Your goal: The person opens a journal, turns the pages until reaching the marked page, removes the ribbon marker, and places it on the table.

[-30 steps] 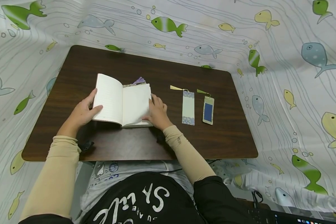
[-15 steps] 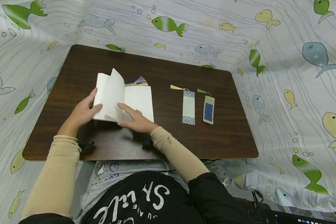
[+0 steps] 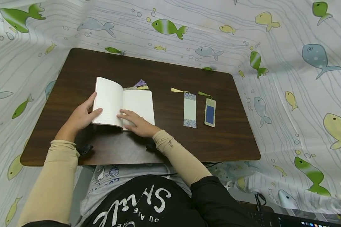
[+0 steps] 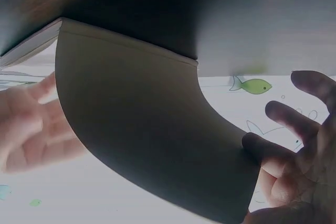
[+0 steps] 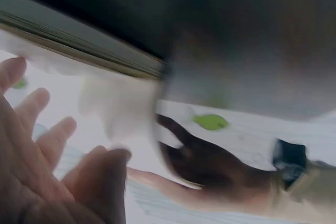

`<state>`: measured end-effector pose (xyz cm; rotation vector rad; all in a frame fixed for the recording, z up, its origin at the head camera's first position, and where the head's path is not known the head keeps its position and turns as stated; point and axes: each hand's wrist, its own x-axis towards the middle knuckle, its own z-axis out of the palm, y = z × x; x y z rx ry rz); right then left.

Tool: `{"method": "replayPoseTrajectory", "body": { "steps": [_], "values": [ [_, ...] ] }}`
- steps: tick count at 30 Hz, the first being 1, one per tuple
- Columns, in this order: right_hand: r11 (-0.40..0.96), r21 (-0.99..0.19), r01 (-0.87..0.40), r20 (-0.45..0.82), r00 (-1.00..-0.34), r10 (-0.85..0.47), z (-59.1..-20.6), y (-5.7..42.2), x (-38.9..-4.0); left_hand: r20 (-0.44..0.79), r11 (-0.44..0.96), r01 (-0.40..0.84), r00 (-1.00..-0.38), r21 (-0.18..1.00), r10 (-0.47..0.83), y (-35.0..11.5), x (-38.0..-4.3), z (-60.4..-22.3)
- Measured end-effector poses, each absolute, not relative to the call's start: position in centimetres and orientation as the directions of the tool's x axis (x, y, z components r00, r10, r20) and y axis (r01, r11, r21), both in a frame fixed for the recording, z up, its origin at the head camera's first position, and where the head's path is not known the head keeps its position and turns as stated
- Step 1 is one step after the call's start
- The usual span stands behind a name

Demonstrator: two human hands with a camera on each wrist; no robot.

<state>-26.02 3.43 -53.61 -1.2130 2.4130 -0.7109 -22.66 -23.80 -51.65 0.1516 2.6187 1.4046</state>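
Note:
An open notebook (image 3: 108, 101) with pale pages lies on the brown table, its left half raised in a curve. My left hand (image 3: 83, 113) grips the left edge, thumb on the page and fingers behind the cover (image 4: 147, 108). Over the lower part near the spine is my right hand (image 3: 139, 123), fingers extended across the fold and holding nothing. A purple tassel (image 3: 140, 83) and a yellow tassel (image 3: 143, 88) stick out past the notebook's top, beside a patterned strip whose rest is hidden by the right-hand pages.
Right of the notebook lie a pale green bookmark (image 3: 189, 110) with patterned ends and a cream tassel, and a smaller bookmark (image 3: 209, 112) with a blue panel and green tassel. Fish-print cloth (image 3: 170, 44) surrounds the table (image 3: 230, 145).
My right hand swept left from the right page's edge, turning a leaf that now lies on the left side. The yellow tassel came into view. The left hand kept its hold.

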Motion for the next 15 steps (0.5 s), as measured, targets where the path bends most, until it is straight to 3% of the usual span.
{"method": "replayPoseTrajectory", "body": {
  "steps": [6, 11, 15],
  "values": [
    [0.712, -0.335, -0.617, -0.202, -0.691, -0.694, -54.8, 7.7, -28.5, -0.111, 0.551, 0.003, -0.978, 0.835, 0.175, -23.7, -22.5, -51.5],
    [0.811, -0.32, -0.49, -0.288, -0.765, -0.576, -55.0, 10.5, -29.7, -0.112, 0.556, 0.002, -0.979, 0.831, 0.172, -23.4, -22.6, -51.4],
    [0.834, -0.264, -0.484, -0.245, -0.803, -0.543, -55.0, 10.6, -29.8, -0.11, 0.544, 0.003, -0.979, 0.839, 0.174, -23.2, -22.7, -51.2]
  ]
}}
